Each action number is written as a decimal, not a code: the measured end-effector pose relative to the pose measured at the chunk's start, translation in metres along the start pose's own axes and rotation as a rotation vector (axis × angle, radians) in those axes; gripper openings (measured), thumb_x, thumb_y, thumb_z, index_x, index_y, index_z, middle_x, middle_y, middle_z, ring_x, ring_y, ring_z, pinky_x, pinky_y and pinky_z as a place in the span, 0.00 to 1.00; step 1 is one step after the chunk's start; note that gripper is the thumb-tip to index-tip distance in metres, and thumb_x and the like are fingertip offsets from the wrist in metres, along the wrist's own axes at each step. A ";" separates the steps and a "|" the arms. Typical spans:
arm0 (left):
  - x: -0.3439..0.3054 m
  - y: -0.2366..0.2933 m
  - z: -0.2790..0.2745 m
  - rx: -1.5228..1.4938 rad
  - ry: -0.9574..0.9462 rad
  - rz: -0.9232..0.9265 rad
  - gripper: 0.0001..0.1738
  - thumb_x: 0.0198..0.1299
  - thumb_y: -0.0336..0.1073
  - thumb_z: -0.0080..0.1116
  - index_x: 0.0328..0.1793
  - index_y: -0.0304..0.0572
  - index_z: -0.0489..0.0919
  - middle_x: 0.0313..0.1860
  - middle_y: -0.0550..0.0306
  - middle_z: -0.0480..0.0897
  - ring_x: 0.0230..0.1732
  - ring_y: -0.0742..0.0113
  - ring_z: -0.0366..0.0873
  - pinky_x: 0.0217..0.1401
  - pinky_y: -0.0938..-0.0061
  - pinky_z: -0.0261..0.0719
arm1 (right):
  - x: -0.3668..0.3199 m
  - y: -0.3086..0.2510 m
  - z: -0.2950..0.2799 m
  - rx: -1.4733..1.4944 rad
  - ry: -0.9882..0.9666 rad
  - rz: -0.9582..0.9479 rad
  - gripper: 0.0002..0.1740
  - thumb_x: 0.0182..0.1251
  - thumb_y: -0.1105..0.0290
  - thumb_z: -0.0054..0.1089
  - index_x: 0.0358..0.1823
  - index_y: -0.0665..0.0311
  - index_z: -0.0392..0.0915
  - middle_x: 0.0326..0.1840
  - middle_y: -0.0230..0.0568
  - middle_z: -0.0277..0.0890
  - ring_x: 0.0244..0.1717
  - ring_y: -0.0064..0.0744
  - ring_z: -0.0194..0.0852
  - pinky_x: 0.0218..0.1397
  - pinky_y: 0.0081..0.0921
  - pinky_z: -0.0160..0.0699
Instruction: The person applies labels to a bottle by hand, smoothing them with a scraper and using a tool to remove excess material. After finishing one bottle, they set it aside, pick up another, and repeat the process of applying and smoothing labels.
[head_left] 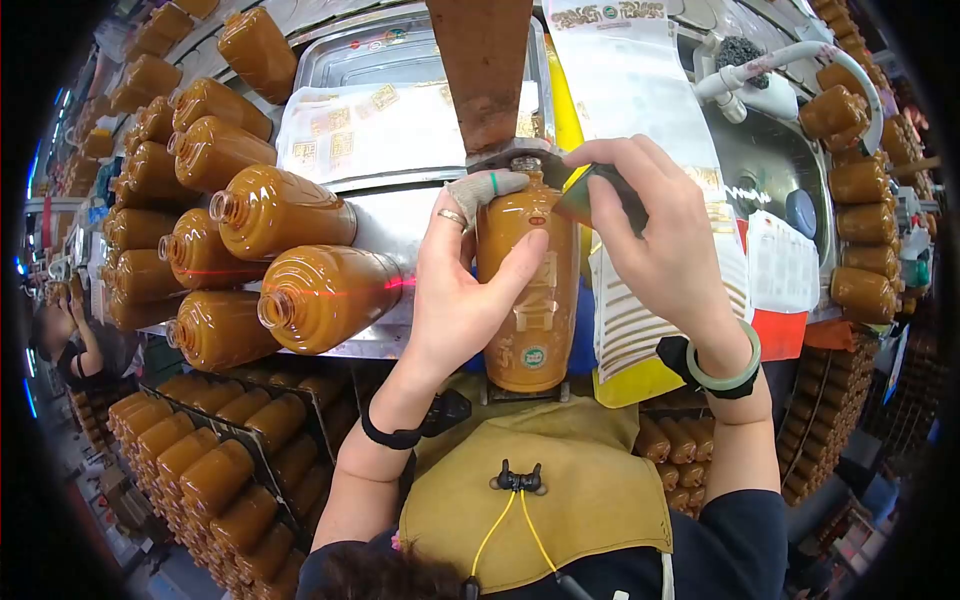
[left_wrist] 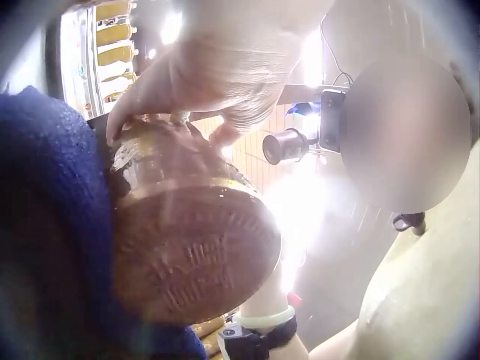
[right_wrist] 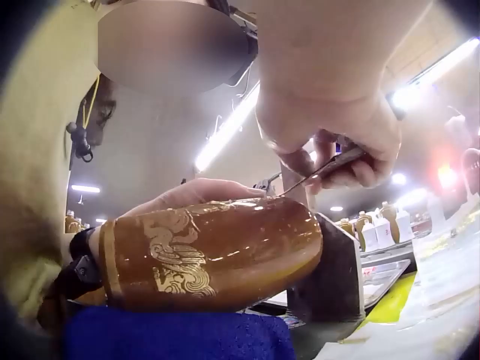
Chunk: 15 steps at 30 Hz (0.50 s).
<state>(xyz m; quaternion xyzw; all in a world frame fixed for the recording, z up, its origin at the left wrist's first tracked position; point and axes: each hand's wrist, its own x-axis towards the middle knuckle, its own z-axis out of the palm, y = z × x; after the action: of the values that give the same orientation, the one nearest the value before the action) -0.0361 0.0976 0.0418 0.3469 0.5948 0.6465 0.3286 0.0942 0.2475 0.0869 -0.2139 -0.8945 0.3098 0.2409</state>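
A glossy brown bottle [head_left: 525,300] with gold decals and a small green emblem lies in front of the person, its neck toward a rusty upright metal post [head_left: 485,70]. The left hand [head_left: 465,290] holds it near the shoulder, thumb on the upper face, a covering on one finger. In the right hand [head_left: 660,225] a thin dark flat tool [head_left: 574,200] is pinched, its edge against the bottle's shoulder; the right wrist view shows the tool [right_wrist: 311,176] touching the bottle [right_wrist: 217,251]. The bottle's embossed base [left_wrist: 199,259] faces the left wrist camera.
Several brown bottles [head_left: 325,300] lie at the left, with racks of more below. Decal sheets [head_left: 630,90] lie behind and right, near a sink with a curved tap [head_left: 800,55]. A blue cloth [right_wrist: 176,334] is under the bottle. A metal tray [head_left: 370,60] stands at the back left.
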 end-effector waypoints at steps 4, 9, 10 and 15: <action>0.001 -0.002 0.001 -0.004 0.017 -0.009 0.25 0.66 0.27 0.69 0.67 0.35 0.76 0.63 0.54 0.77 0.65 0.66 0.78 0.68 0.69 0.78 | 0.004 0.000 -0.002 0.063 -0.051 0.023 0.11 0.72 0.81 0.53 0.52 0.69 0.82 0.42 0.44 0.80 0.35 0.33 0.82 0.40 0.25 0.79; 0.004 0.001 0.003 -0.015 0.035 -0.032 0.23 0.66 0.27 0.69 0.66 0.35 0.76 0.63 0.54 0.77 0.64 0.67 0.79 0.66 0.70 0.80 | 0.006 0.000 0.000 0.039 -0.045 -0.007 0.11 0.74 0.80 0.52 0.52 0.70 0.81 0.42 0.42 0.80 0.38 0.28 0.83 0.43 0.23 0.81; 0.005 0.001 0.004 -0.030 0.041 -0.042 0.23 0.66 0.27 0.69 0.65 0.35 0.76 0.63 0.54 0.77 0.64 0.67 0.79 0.65 0.70 0.80 | 0.006 -0.002 0.002 0.126 -0.063 0.003 0.11 0.75 0.79 0.52 0.52 0.71 0.81 0.41 0.40 0.80 0.38 0.25 0.83 0.43 0.23 0.81; 0.006 0.001 0.006 -0.079 0.061 -0.024 0.20 0.68 0.27 0.68 0.64 0.33 0.77 0.62 0.54 0.78 0.62 0.68 0.80 0.64 0.71 0.81 | 0.005 0.011 0.013 0.406 0.007 0.026 0.10 0.80 0.74 0.52 0.55 0.68 0.79 0.39 0.32 0.77 0.34 0.17 0.74 0.38 0.18 0.75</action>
<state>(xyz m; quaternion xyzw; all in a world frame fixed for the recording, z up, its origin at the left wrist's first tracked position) -0.0342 0.1055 0.0431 0.3063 0.5826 0.6758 0.3316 0.0851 0.2527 0.0720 -0.1737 -0.8100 0.4861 0.2782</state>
